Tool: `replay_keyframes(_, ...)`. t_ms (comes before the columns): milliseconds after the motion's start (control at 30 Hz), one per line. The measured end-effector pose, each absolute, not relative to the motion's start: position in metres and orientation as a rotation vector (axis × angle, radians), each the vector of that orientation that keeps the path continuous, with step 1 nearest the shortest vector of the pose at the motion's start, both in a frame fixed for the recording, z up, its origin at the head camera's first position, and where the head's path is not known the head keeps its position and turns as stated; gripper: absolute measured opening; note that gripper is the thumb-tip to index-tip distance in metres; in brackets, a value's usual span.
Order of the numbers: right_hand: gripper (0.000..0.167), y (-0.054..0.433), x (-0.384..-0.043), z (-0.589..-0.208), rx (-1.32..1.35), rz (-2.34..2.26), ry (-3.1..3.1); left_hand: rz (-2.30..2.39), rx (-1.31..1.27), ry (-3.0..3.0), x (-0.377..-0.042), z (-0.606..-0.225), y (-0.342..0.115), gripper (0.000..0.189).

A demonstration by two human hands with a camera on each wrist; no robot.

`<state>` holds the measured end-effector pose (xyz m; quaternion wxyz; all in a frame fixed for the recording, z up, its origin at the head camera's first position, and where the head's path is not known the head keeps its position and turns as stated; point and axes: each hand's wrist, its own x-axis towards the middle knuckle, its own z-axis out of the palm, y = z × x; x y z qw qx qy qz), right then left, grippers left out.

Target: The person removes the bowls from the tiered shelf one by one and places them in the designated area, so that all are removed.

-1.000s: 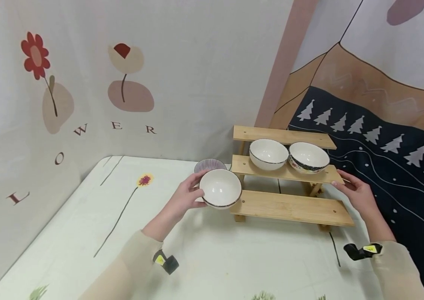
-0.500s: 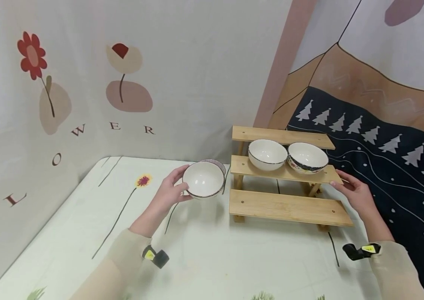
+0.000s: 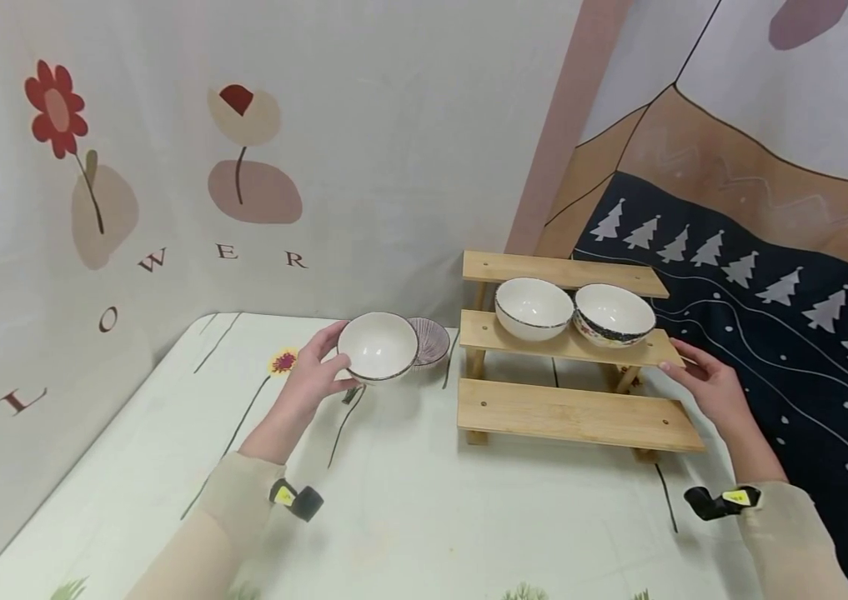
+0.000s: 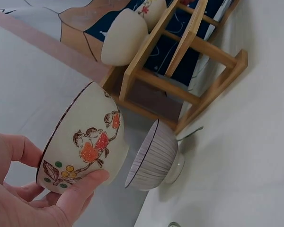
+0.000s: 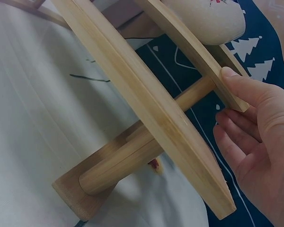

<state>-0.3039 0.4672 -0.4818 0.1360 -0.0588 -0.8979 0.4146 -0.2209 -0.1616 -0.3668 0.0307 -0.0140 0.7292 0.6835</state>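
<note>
My left hand [image 3: 311, 371] grips a white bowl [image 3: 378, 347] by its left side, thumb in front. In the left wrist view the bowl's outside shows painted birds and berries [image 4: 92, 146] and a dark rim. Just right of it, partly behind, a purple-striped bowl [image 3: 431, 342] stands on the table. My right hand [image 3: 712, 387] holds the right end of the wooden rack's middle shelf [image 3: 566, 342], with the thumb [image 5: 232, 75] on top and fingers beneath. Two bowls sit side by side on that shelf, a white one [image 3: 534, 309] and a floral-patterned one [image 3: 614, 315].
The rack has a top shelf [image 3: 562, 273] and a bottom shelf [image 3: 581, 415]. A pale printed cloth [image 3: 408, 517] covers the table. Behind hangs a printed curtain [image 3: 393, 150], with a dark tree-patterned part at the right.
My left hand has carried the white bowl leftward and slightly back, away from the rack, uncovering more of the striped bowl. My right hand stays at the shelf end.
</note>
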Motion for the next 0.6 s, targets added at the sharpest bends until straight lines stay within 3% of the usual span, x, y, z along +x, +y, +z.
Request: replay_keyframes(600, 0.065, 0.469, -0.307, -0.485, -0.181, 1.173, -2.600, 2.148, -0.142, 2.266, -0.238, -0.376, -0.182, 0.072)
